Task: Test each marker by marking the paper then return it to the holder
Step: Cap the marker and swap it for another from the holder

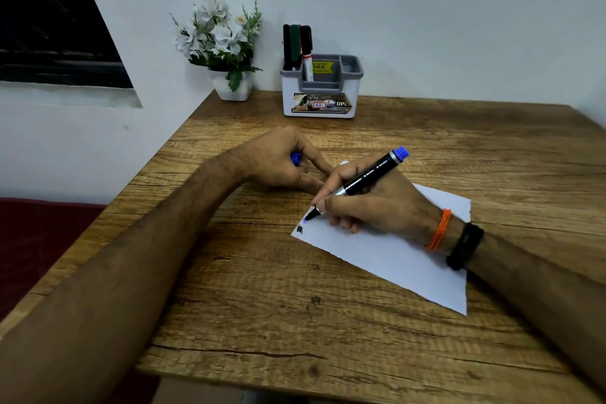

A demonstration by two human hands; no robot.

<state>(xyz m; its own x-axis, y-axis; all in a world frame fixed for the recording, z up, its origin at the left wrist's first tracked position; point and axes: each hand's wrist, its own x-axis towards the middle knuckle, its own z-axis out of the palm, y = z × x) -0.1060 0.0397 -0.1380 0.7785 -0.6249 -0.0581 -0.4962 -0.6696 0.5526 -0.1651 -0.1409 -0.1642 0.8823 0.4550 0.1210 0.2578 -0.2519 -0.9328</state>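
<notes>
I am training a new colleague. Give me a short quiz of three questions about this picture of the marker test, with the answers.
1. True or false: the right hand presses the tip of the blue marker on the paper.
2. What does the left hand hold?
A. a blue cap
B. a red marker
C. nothing
3. Fill in: the markers that wait in the holder stand at its ____ side in the picture, next to the flower pot.

Key
1. True; a small blue mark shows at the tip, beside a dark mark.
2. A; the blue cap shows between the fingers.
3. Left.
</notes>
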